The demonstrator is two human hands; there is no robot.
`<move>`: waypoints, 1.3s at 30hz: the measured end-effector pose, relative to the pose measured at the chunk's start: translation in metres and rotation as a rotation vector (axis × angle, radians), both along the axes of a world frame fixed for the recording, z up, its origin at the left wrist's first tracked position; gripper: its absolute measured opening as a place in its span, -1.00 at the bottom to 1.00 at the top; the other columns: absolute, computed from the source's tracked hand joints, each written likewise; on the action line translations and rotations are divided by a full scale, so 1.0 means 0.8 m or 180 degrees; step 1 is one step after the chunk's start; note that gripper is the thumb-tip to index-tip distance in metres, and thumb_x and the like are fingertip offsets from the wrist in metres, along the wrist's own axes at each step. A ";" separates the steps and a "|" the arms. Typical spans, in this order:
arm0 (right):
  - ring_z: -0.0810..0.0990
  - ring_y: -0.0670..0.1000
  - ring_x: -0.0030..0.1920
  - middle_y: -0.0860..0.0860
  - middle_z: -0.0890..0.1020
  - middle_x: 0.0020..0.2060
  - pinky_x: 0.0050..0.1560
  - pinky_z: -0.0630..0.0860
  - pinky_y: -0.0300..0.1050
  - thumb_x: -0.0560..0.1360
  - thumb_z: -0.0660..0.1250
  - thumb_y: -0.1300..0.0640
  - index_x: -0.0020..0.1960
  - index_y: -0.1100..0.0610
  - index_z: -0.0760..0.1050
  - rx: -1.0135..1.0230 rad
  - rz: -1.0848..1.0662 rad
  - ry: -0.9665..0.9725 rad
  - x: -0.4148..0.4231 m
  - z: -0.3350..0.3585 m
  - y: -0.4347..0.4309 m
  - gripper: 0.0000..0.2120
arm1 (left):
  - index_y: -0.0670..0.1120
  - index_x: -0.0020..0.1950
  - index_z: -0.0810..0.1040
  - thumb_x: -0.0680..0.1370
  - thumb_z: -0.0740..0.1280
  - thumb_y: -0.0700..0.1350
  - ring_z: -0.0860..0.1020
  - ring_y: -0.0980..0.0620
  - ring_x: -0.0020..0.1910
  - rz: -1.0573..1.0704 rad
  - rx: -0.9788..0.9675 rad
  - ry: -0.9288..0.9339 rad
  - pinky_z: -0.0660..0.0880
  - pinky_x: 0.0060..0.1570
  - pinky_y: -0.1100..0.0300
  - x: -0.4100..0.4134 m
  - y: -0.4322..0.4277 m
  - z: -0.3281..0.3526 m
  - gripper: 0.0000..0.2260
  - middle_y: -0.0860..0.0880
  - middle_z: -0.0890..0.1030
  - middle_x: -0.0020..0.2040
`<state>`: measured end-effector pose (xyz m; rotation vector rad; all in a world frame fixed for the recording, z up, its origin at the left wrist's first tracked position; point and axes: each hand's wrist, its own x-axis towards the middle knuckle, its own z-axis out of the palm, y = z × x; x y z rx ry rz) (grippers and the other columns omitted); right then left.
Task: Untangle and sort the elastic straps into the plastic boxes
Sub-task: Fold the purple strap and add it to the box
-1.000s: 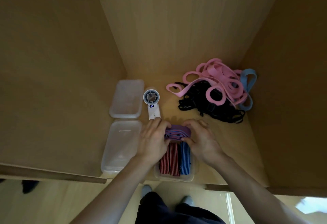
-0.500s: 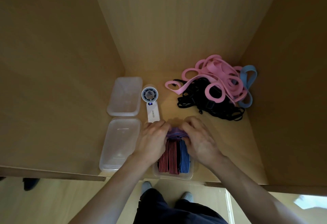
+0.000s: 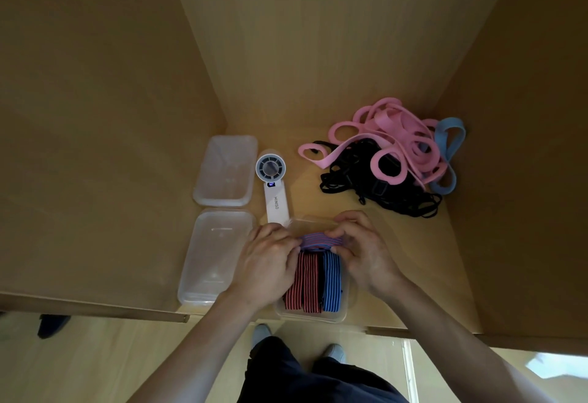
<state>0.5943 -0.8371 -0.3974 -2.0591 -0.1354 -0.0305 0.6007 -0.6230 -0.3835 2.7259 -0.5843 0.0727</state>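
Fingers of left hand and right hand pinch a folded purple-striped strap at the far end of the plastic box, seemingly upon the red strap and blue strap; its place is unchanged since one second ago.

Tan wooden cabinet walls, pale floor

The left hand and right hand, bunched close over the folded purple-striped strap half a second ago, now pinch its ends a little further apart at the far end of the clear plastic box. More strap shows between them, and the box's far rim is uncovered.
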 end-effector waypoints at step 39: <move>-0.26 -0.13 0.58 -0.32 -0.31 0.55 0.58 -0.27 0.00 0.41 0.47 -0.24 0.61 -0.23 -0.22 -0.1665 0.1288 0.1147 -0.056 0.052 -0.015 0.06 | 0.01 0.64 -0.01 0.65 0.10 0.18 -0.05 0.10 0.59 0.0034 -0.0106 0.1550 0.00 0.57 0.08 -0.046 -0.010 0.016 -0.38 0.08 0.04 0.64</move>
